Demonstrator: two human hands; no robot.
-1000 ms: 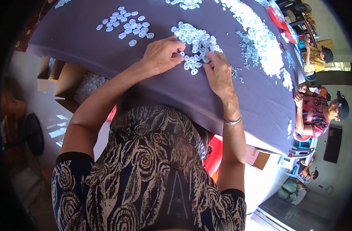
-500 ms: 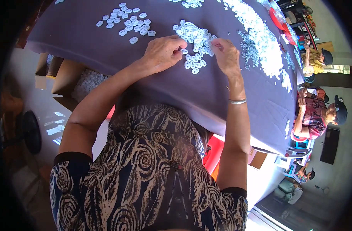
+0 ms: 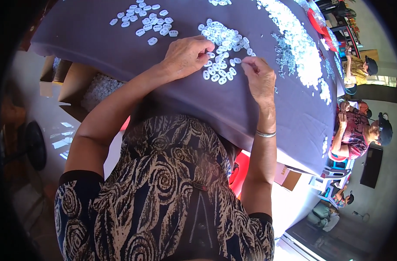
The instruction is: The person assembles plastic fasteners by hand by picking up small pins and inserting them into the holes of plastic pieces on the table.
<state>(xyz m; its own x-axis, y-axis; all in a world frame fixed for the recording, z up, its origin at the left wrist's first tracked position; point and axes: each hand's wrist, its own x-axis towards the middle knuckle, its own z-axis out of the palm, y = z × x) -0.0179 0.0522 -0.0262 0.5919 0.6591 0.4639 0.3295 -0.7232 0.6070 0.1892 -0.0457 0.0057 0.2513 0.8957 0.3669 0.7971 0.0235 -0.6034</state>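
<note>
Nearest me, my right hand (image 3: pixel 260 78) rests on the purple-covered bench (image 3: pixel 98 39), fingers pinched together, though I cannot tell whether a piece sits between them. My left hand (image 3: pixel 187 55) lies just left of it, fingers curled onto the near edge of the cluster of small white oval pieces (image 3: pixel 224 43). Farther left sits a smaller group of white pieces (image 3: pixel 146 21). Far right, a long heap of white pieces (image 3: pixel 296 41) runs along the bench
</note>
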